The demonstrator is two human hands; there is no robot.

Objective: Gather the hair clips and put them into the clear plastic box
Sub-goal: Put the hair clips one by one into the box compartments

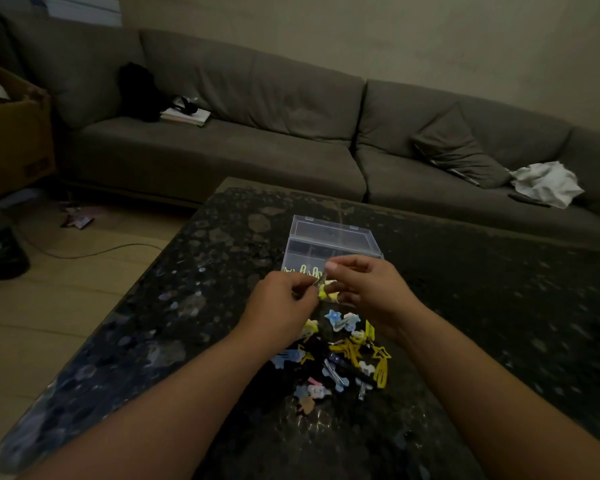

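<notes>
open clear plastic box (329,237) beyond a loose heap of colourful hair clips (343,355).

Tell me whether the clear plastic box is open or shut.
Open. The clear plastic box has its lid swung back behind it, and a few hair clips show inside along its near edge.

Glossy speckled stone table (222,258); clear plastic box (329,237); cloth sofa (222,150).

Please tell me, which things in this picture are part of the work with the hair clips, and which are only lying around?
Part of the job:
- clear plastic box, lid open
- pile of colourful hair clips on the dark speckled stone table
- small yellow clip pinched between left hand and right hand

Lying about:
- crumpled white cloth
- grey cushion
- book on the grey sofa
- brown cardboard box
</notes>
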